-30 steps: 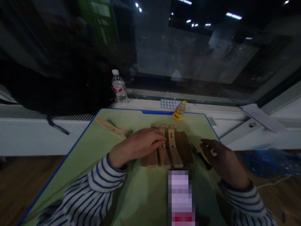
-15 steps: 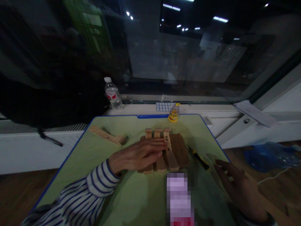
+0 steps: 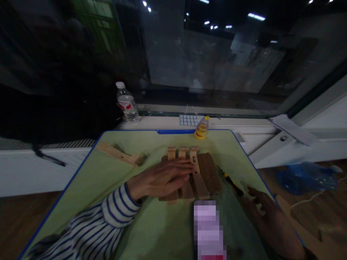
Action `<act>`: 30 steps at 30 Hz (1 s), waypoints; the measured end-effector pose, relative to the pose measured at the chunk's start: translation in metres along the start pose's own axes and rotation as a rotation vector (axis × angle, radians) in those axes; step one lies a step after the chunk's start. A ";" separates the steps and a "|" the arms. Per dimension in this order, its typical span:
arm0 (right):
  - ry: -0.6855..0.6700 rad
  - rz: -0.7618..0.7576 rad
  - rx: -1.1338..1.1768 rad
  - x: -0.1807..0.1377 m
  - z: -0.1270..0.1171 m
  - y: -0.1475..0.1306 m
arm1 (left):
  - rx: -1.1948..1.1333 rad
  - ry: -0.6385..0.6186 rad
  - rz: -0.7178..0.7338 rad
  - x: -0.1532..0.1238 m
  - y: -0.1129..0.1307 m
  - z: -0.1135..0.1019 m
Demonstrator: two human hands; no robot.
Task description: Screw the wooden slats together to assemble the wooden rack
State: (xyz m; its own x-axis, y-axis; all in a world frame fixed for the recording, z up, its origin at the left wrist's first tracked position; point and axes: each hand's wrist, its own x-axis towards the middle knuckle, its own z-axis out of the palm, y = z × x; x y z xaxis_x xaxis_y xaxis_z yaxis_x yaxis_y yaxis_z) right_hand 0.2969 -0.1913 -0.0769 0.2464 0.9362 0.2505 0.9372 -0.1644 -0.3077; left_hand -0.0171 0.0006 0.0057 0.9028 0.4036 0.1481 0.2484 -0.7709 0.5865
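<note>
My left hand (image 3: 165, 177) lies flat with fingers outstretched across several pale curved wooden slats (image 3: 199, 180). The slats sit side by side over brown wooden boards (image 3: 210, 171), and the nearest uncovered one has dark holes in it. Part of the slats is hidden under my palm. To the right, a black-and-yellow screwdriver (image 3: 231, 183) rests on the table, its tip toward the boards. My right hand (image 3: 271, 216) is beside its handle end, fingers apart and slightly bent, somewhat blurred. I cannot tell whether a finger touches the handle.
A wooden piece with a block at its end (image 3: 120, 154) lies at the left of the green table (image 3: 151, 231). A phone-like object (image 3: 208, 229) with a pixelated screen lies in front. A small yellow-capped bottle (image 3: 202, 128) stands at the back; a water bottle (image 3: 128, 104) is on the sill.
My right hand has come left and closer to the screwdriver's handle end. My left hand stays on the slats. The view has shifted slightly.
</note>
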 end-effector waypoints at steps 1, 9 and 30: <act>-0.001 -0.009 -0.019 0.001 0.001 0.000 | -0.001 -0.003 0.004 0.001 0.001 0.000; -0.023 -0.073 -0.045 0.016 0.015 -0.004 | -0.007 -0.024 -0.022 0.004 -0.003 0.004; 0.348 -0.260 0.545 0.173 -0.049 -0.120 | -0.136 -0.047 0.189 0.017 -0.006 0.004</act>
State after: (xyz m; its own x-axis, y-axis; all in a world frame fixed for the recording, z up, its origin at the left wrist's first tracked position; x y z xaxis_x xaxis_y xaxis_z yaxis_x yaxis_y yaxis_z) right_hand 0.2389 -0.0248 0.0490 0.1812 0.7552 0.6300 0.7416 0.3159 -0.5919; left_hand -0.0015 0.0102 0.0011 0.9450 0.2329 0.2298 0.0271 -0.7557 0.6544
